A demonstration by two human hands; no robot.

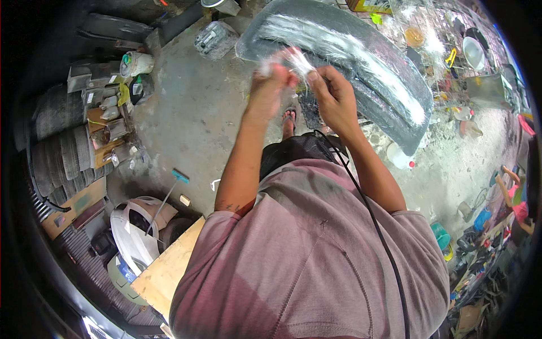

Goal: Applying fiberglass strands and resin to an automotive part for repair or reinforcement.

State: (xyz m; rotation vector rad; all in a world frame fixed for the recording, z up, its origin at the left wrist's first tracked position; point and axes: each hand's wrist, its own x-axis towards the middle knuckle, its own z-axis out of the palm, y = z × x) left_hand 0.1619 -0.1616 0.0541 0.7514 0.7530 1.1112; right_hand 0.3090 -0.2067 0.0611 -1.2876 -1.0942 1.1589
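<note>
My right hand [337, 96] pinches a tuft of white glass fibre strands [302, 62] between thumb and fingers. Close by, my left hand [270, 89] is curled at the tuft's other end, smeared by motion, with white wisps around its fingers. Both hands are held up in front of my body, above the near edge of a long curved grey panel [416, 85]. Along the panel's length runs a band of loose white fibres [350, 51]. The panel has a wet-looking, translucent surface.
A white jug [400, 157] with a red cap stands by the panel's near right end. A plastic-wrapped bundle [216, 39] sits on the concrete floor at far left. Shelves with a bucket [137, 64] line the left. A black cable [370, 209] hangs down my front. Another person [516, 198] is at far right.
</note>
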